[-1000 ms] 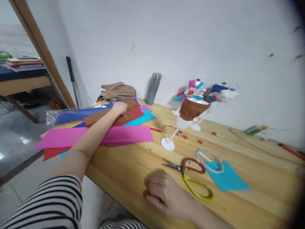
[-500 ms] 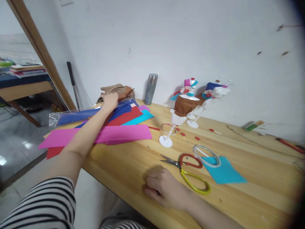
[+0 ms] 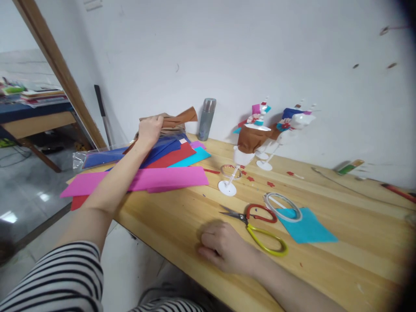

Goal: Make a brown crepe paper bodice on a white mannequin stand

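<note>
My left hand (image 3: 150, 129) reaches to the far left of the table and grips a brown sheet (image 3: 186, 116), lifting it off the pile. Beneath it lie blue sheets (image 3: 165, 151), a red sheet (image 3: 175, 156), a light blue sheet (image 3: 191, 157) and a long pink sheet (image 3: 169, 178). Close to the table's front edge rests my right hand (image 3: 224, 247), fingers curled in and nothing seen in them. Beside it lie scissors (image 3: 242, 216) with one red and one yellow handle, blades apart. A roll of white tape (image 3: 294, 216) partly covers a turquoise piece (image 3: 312, 227).
White stemmed cups (image 3: 242, 158) with brown wrapping and colourful decorations stand near the wall. A grey thermos (image 3: 207, 121) stands behind the pile. Small red flower cutouts (image 3: 250, 178), another tape ring (image 3: 224, 170) and a thin cord (image 3: 341, 185) lie on the table (image 3: 175, 216).
My left hand has raised the brown sheet, whose end now sticks out to the right above the pile. The right hand stays in place. The view has shifted slightly.
</note>
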### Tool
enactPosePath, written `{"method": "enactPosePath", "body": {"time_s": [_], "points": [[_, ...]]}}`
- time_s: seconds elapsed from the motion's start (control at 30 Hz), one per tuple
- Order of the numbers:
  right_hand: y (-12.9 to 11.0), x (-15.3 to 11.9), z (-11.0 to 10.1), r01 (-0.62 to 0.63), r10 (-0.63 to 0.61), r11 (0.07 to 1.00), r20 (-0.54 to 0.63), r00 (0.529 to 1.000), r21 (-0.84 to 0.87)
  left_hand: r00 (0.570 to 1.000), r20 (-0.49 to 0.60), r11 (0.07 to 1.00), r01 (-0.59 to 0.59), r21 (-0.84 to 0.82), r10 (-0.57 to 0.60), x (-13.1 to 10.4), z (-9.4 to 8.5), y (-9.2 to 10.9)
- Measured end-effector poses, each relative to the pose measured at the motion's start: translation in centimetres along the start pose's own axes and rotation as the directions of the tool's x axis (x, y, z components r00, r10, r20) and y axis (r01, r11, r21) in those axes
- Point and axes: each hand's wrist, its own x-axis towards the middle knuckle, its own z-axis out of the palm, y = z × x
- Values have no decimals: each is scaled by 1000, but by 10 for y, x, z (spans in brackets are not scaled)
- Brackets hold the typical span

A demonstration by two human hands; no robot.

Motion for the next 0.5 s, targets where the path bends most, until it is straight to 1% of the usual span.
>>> {"method": "enactPosePath", "body": {"time_s": [0.07,0.13,0.17,0.23,0.27,0.37,0.43,0.5], "points": [[0,0,1,4,-4,1000,-3,1000,-2,997,-70,997,-8,74,14,3,-3,-5],[1,0,1,7,-7,1000,-5,1000,1,997,-69,991,-23,131,33,7,2,-8],[1,0,2,10,-10,1000,-5,1000,4,998,-47,989,-32,145,40,8,7,-9],[2,0,2,13,-13,1000,-6,1000,6,998,33,988,-52,148,47,9,24,-7],[2,0,2,10,-10,1000,-6,1000,3,995,89,987,-63,148,50,8,35,-5],[1,0,0,-6,6,1000,6,1000,-8,962,266,985,-106,137,67,4,66,-1],[-1,0,-1,-19,20,1000,23,1000,-19,942,326,984,-130,125,83,1,80,1],[-2,0,-2,-30,31,999,33,999,-29,934,345,983,-137,119,88,1,87,1]]}}
